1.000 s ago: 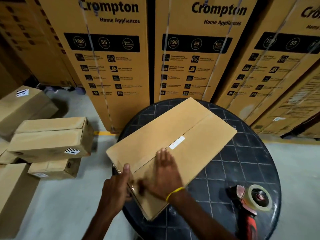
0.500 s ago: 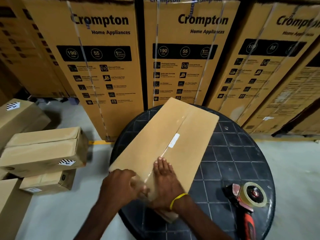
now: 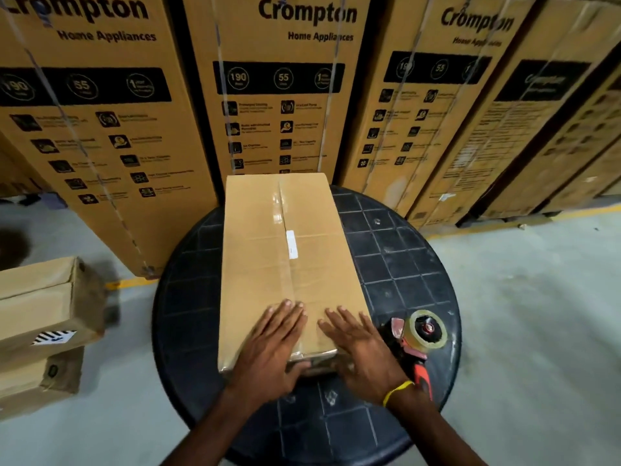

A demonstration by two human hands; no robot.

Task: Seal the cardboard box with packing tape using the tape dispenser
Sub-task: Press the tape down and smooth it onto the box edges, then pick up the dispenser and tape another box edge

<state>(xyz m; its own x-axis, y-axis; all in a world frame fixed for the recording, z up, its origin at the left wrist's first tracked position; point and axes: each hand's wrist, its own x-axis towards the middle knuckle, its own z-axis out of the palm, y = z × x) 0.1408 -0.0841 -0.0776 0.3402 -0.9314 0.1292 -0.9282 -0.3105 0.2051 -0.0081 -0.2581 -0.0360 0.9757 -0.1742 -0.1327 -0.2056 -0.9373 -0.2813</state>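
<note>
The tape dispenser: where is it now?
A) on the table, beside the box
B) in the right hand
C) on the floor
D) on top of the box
A: the tape dispenser lies on the black table beside the box; left hand and right hand press the box.

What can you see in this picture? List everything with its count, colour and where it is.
cardboard box: one, brown, lengthwise on the table
white label: one, on the box's top seam
table: one, black, round, under the box
tape dispenser: one, red, on the table right of the box
tall cartons: several, brown, behind the table
small boxes: two, brown, stacked on the floor, left
wristband: one, yellow, right wrist
left hand: one, fingers flat on the box's near end
right hand: one, fingers flat beside it
</note>
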